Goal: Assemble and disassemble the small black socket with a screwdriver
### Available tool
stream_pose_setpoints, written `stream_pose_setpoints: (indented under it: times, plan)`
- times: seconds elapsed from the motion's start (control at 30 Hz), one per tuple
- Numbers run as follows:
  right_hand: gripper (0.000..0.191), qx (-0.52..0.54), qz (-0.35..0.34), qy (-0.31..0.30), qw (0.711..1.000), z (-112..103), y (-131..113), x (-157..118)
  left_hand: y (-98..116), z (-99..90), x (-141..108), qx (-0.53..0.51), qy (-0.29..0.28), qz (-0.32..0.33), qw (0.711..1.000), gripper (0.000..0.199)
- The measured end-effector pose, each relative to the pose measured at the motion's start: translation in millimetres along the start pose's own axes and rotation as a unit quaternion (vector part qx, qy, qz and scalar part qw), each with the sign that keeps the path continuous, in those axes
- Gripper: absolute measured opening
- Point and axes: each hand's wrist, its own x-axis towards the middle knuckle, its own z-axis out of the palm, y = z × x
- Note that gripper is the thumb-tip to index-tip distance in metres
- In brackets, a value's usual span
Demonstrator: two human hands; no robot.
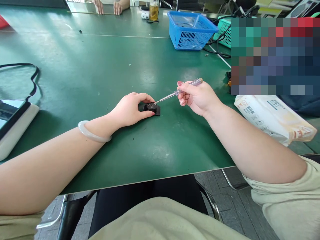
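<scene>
On the green table (112, 66) lies a small black part (152, 106) with a round top on a flat square base. My left hand (131, 108) grips it from the left, thumb on the near side and fingers on the far side. Between the fingertips of my right hand (195, 95) is a screwdriver (172, 94) with a clear handle and a thin metal shaft. It slants down to the left, and its tip meets the top of the black part or hovers just over it; I cannot tell which.
A blue plastic basket (190, 33) stands at the back, beside a green basket (224, 31) and black cables. A white paper bag (273, 116) lies to the right. At the left edge sits a white device (18, 123) with a strap. Another person's hands (108, 6) rest across the table.
</scene>
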Motion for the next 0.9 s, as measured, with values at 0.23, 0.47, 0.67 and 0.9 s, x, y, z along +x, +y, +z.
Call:
stream_pose_setpoints:
  times: [0.23,0.47,0.67,0.9]
  plan:
    - [0.040,0.008,0.038,0.014,0.999,-2,2,2,-1,0.0,-1,0.006,-0.002,0.000,1.000,0.039]
    - [0.042,0.021,-0.004,-0.026,0.999,3,3,-1,-1,-0.1,-1,0.005,0.000,0.000,1.000,0.039]
    - [0.043,0.004,-0.034,-0.061,0.998,8,0,-6,0,-0.3,-1,0.008,-0.001,-0.005,1.000,0.041]
    - [0.044,-0.018,-0.073,-0.024,0.997,6,-2,-7,1,-0.8,-1,0.006,-0.005,-0.010,1.000,0.041]
